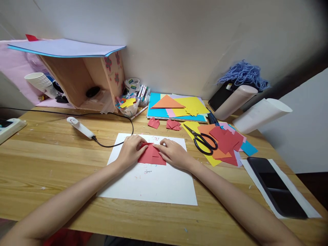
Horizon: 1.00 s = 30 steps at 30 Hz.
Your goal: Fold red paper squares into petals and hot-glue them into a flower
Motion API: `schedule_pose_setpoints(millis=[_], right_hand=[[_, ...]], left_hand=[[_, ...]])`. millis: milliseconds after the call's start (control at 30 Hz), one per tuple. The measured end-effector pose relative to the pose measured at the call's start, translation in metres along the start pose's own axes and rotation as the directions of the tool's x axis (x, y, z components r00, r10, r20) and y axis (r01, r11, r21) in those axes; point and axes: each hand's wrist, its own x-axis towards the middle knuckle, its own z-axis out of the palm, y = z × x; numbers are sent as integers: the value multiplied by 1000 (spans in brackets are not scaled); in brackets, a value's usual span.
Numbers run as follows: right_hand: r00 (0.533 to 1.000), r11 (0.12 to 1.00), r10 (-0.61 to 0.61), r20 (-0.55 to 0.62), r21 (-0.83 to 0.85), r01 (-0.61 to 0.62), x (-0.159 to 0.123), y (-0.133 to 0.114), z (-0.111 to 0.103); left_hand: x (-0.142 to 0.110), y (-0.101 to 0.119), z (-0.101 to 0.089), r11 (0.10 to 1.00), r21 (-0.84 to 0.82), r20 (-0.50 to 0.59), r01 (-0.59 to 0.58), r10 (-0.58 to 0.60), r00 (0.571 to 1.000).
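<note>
Head view: red paper (151,156) between both hands.

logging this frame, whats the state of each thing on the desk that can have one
red paper: partly folded, flat on the white sheet
left hand: pressing the red paper's left edge
right hand: pressing its right edge
scissors: closed, lying on the coloured paper
phone: screen dark, face up
small red pieces: already folded, lying loose
paper cups: stacked, on their side
</note>
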Motion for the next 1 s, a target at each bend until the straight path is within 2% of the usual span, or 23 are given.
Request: schedule_pose_setpoints(millis=[133,233,333,533,800,1000], right_hand=[[1000,1000,-4,3,-1,4,0,0,-1],[1000,1000,-5,7,-5,5,0,0,-1],[1000,1000,-3,10,-1,3,0,0,0],[1000,1000,9,23,-14,-9,1,0,0],[999,999,15,47,-37,-14,1,-1,-1],[999,998,10,37,-62,-8,2,-3,0]], left_hand=[[-3,-4,6,986,24,-37,-167,167,985],[-5,-5,8,947,67,-25,-313,315,949],[-6,-4,8,905,119,20,-409,409,912],[-7,-3,6,863,183,82,-472,465,882],[-7,-5,7,825,207,79,-526,522,849],[-8,-8,8,821,206,70,-533,530,845]])
